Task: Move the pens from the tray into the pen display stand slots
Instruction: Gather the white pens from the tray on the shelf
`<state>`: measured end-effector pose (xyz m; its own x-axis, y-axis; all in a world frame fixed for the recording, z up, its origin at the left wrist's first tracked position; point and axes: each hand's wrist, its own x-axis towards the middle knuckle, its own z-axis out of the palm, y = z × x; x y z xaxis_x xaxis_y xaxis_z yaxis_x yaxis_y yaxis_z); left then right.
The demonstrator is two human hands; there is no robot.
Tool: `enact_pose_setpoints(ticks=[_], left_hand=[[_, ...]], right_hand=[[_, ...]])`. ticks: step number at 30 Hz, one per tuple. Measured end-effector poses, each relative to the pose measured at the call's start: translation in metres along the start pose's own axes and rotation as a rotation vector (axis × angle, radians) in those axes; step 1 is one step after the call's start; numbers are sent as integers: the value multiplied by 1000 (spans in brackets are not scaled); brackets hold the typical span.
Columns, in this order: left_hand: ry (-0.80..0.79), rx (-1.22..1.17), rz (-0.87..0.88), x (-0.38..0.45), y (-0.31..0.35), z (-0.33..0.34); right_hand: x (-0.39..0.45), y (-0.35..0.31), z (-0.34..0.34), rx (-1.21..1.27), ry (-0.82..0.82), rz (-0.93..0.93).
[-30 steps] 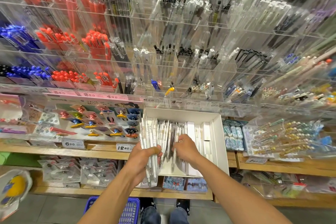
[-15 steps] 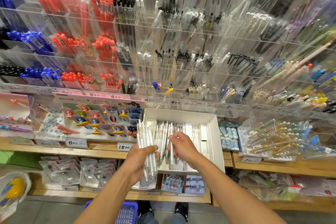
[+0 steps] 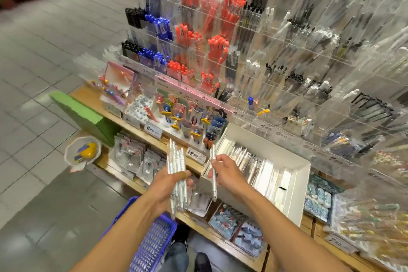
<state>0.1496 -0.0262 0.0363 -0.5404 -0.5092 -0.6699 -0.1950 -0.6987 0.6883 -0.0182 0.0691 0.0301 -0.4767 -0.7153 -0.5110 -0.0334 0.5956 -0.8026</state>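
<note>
A white cardboard tray (image 3: 300, 183) rests on the wooden shelf and holds several white pens (image 3: 245, 157) lying side by side. My left hand (image 3: 170, 185) grips a bundle of white pens (image 3: 176, 165), held upright to the left of the tray. My right hand (image 3: 223, 172) pinches a single white pen (image 3: 213, 174) near the tray's left corner, clear of the tray. The clear acrylic pen display stand (image 3: 287, 55) rises behind the tray, its slots filled with red, blue, black and clear pens.
A blue shopping basket (image 3: 152, 243) sits on the floor below my left arm. Carded novelty items (image 3: 187, 117) and price tags line the shelf left of the tray. A green box (image 3: 81, 112) juts from the shelf end. Grey tiled floor lies to the left.
Both hands have lifted out of the tray; the right now holds one pen clear of it. The view has swung sharply left and is tilted, showing the aisle floor.
</note>
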Motion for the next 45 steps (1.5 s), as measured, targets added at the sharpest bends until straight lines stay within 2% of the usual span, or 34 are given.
enact_pose_setpoints(ticks=[5,10,16,20,25,31,36,45], left_hand=[[252,-209,46,-53,-45,-62],[488,-398,49,-111,-117,-118],[710,-579,-17,-150,-214,-185],[774,-632,-28,-139,-280,-241],[817,-681,-54,-91,-366,-320],[897,-721,-153,14,-489,-402],[964,-660,-296,95,-563,-438],[997,-365,-473,248,-654,-496]], right_hand=[[-6,-13,54,-121,-252,-93],[-15,4,140,-275,-450,-160],[-32,52,256,-284,-705,-42],[-27,104,337,-377,-771,9],[2,203,432,-617,-780,19],[77,338,535,-836,-739,-17],[133,430,582,-879,-737,125],[224,545,663,-1008,-760,-3]])
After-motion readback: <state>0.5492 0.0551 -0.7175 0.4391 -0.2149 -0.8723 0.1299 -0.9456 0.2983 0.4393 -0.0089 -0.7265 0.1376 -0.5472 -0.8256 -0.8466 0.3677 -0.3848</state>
